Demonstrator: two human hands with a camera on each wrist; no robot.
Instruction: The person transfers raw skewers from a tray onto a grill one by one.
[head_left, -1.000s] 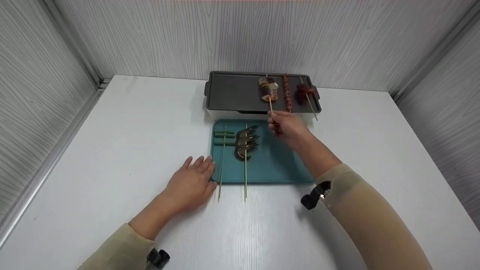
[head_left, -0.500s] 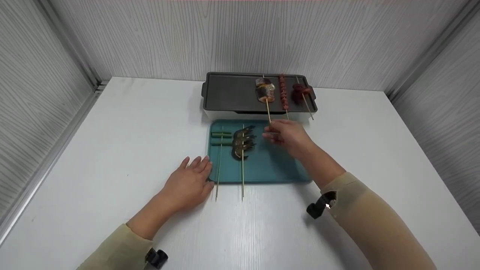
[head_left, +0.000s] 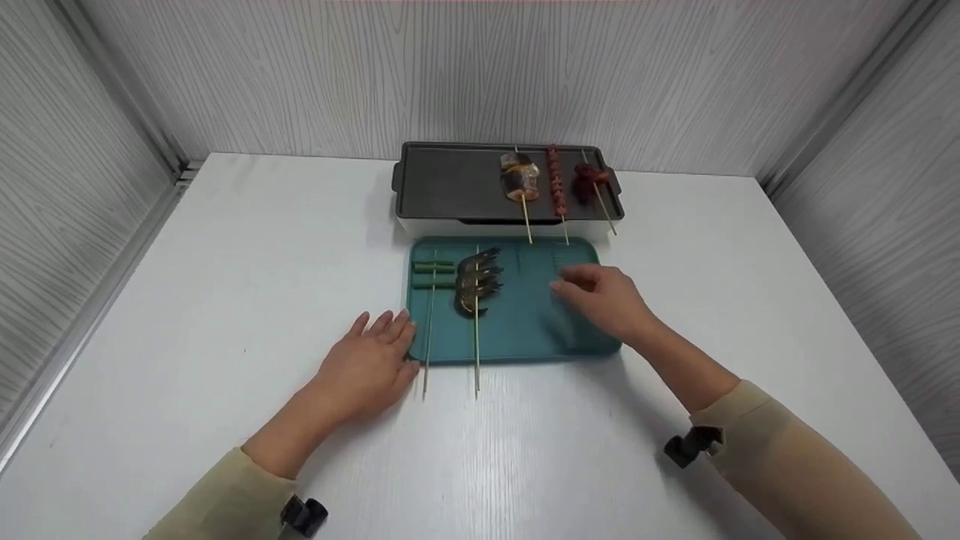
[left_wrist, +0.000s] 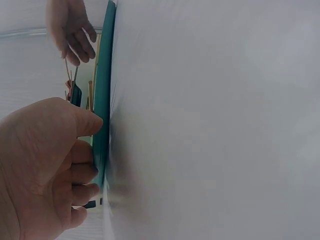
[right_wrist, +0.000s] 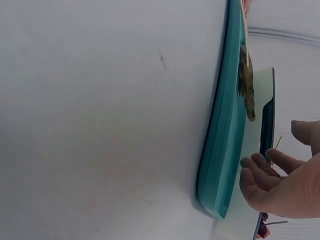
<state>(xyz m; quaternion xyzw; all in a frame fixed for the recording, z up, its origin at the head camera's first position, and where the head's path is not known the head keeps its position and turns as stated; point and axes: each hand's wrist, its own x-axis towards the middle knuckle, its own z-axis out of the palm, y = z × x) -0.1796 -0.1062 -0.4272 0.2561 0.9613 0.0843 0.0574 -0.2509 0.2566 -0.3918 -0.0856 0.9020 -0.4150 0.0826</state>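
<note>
My left hand (head_left: 367, 371) rests at the front left corner of a teal tray (head_left: 536, 322), fingers straight against its side. In the left wrist view, the thumb and fingertips touch the tray's rim (left_wrist: 102, 95). My right hand (head_left: 607, 300), loosely curved and holding nothing, hovers over the tray's right part. On the tray lie a skewer of green vegetable pieces (head_left: 433, 285) and a shrimp skewer (head_left: 472, 289), their sticks jutting past the front edge. Behind, a chunky fish-like skewer (head_left: 520, 180) lies on a dark griddle (head_left: 450, 180), its stick pointing toward me.
To the right on the griddle are a skewer of small red pieces (head_left: 556, 184) and a dark red skewer (head_left: 589, 184) that looks like octopus. The griddle stands right behind the tray on a white table (head_left: 225, 300). Grey wood-grain panels (head_left: 480, 75) enclose the back and sides.
My right hand has let go of the fish-like skewer's stick, leaving it on the griddle, and has drawn back toward me and rightward. My left hand keeps its place at the tray.
</note>
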